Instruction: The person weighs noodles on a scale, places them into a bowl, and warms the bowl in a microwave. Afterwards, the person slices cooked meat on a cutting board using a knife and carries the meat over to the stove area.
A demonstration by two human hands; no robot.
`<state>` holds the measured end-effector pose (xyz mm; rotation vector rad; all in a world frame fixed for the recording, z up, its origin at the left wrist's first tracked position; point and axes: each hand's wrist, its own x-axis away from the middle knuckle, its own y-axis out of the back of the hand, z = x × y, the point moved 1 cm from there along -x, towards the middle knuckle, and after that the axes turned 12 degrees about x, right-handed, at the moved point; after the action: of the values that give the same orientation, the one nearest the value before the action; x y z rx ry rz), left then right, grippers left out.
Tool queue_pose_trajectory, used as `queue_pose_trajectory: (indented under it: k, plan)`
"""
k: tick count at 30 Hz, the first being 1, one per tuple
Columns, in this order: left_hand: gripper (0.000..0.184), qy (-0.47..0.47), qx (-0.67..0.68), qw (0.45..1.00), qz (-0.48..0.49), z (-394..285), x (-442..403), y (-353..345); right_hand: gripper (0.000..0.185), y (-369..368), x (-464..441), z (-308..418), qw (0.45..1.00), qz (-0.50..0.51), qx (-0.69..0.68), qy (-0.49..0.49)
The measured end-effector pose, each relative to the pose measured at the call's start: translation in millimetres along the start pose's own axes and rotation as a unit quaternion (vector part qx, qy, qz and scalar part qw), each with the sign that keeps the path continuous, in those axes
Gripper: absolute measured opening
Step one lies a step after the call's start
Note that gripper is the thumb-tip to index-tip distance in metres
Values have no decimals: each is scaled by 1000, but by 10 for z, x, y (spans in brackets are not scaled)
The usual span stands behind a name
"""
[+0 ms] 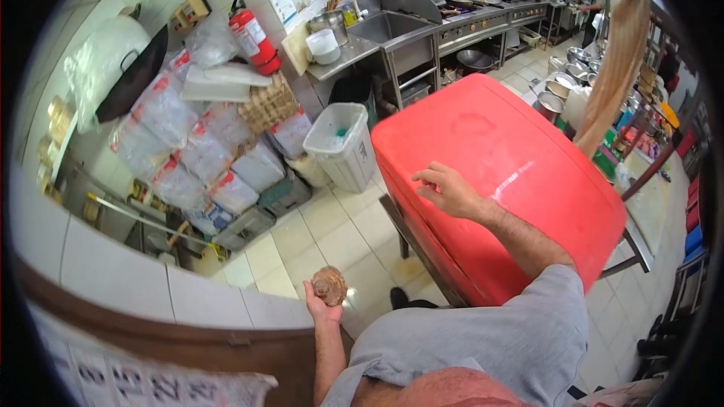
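A brown, rough, rounded lump point(329, 284), perhaps of meat, rests in my left hand point(324, 312), low over the tiled floor. The thumb shows along one side of it, while the other fingers are mostly hidden beneath. My right hand point(451, 191) is over the front left part of a large red cooler box lid point(483, 124). Its fingers are apart and slightly bent, with nothing in them. Whether it touches the lid I cannot tell. The lid appears to be down on the box.
A grey bin point(343, 162) stands left of the cooler. Wrapped packages point(204, 151) pile against the wall below a fire extinguisher point(254, 39). Behind are a steel sink point(392, 29) and stoves point(483, 19). Another person point(597, 11) stands far right. A beige cloth point(618, 64) hangs nearby.
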<state>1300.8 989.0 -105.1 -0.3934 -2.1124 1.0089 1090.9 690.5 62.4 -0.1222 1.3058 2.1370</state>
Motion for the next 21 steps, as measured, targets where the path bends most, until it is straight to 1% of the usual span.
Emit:
queue_pose_trajectory:
  k: [3, 5, 6, 8, 9, 10, 12, 13, 14, 15, 16, 17, 18, 20, 21]
  plan:
    - [56, 19, -20, 999, 19, -380, -689, -274, 21, -207, -720, -325, 999, -24, -2, -30]
    - [56, 32, -18, 999, 27, -580, -1158, -444, 23, -332, -1168, -448, 1000, -27, -16, -5]
    - [56, 40, -20, 999, 25, -667, -1379, -574, 23, -408, -1357, -539, 1000, -26, -13, -12]
    - [55, 16, -45, 999, -1, -797, -1843, -861, 23, -548, -1724, -757, 1000, -17, 0, -3]
    - [55, 14, -54, 998, -22, -829, -2045, -1055, 23, -581, -1879, -878, 1000, -20, 2, -12]
    - [55, 22, -61, 998, -20, -850, -2306, -1175, 23, -611, -2026, -1013, 999, -9, 24, -29]
    - [55, 57, -88, 994, 9, -887, -2885, -1401, 22, -640, -2316, -1305, 997, -3, 46, -55]
    - [55, 63, -96, 993, 11, -893, -3190, -1513, 22, -612, -2445, -1462, 994, -10, 81, -69]
    - [57, 95, -111, 989, 33, -879, -3504, -1630, 22, -580, -2566, -1624, 990, -16, 116, -83]
    - [58, 128, -123, 983, 56, -844, -3825, -1756, 22, -535, -2684, -1796, 989, -20, 118, -92]
    - [58, 135, -130, 981, 57, -796, -4135, -1893, 21, -489, -2778, -1966, 982, -42, 140, -123]
    - [58, 155, -145, 974, 80, -745, -4426, -2046, 21, -486, -2841, -2114, 973, -63, 160, -154]
    - [58, 176, -160, 965, 106, -694, -4691, -2262, 21, -478, -2889, -2248, 971, -69, 161, -164]
    - [57, 209, -176, 954, 120, -542, -5130, -2738, 20, -382, -2950, -2504, 947, -137, 165, -240]
    - [56, 237, -191, 943, 134, -444, -5365, -2946, 20, -380, -2962, -2580, 943, -140, 167, -250]
